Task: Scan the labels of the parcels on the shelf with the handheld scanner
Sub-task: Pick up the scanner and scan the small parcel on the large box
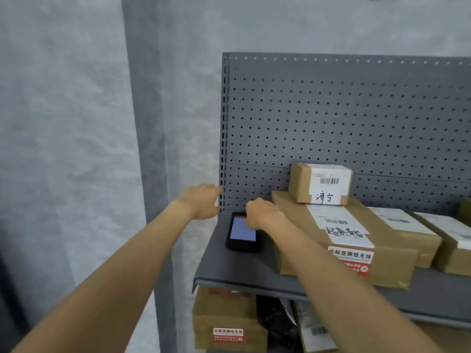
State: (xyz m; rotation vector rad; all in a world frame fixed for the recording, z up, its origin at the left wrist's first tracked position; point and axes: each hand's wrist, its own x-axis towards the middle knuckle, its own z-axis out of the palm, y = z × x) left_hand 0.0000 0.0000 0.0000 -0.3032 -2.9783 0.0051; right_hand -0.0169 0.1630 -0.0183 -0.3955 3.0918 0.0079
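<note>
A black handheld scanner point(242, 235) with a lit blue screen lies flat at the left end of the grey shelf point(229, 273). My right hand point(265, 214) is over its far end, fingers curled down and hidden behind the knuckles, so I cannot tell if they grip it. My left hand point(201, 200) is at the shelf's left upright, fingers loosely apart and holding nothing. Right of the scanner sits a large labelled cardboard parcel point(344, 240) with a small labelled parcel point(319, 183) on top.
Two more labelled parcels point(407, 233) point(451, 240) lie further right on the shelf. A grey pegboard point(331, 110) backs it. On the level below are a brown box point(226, 319) and other packages. A grey wall is to the left.
</note>
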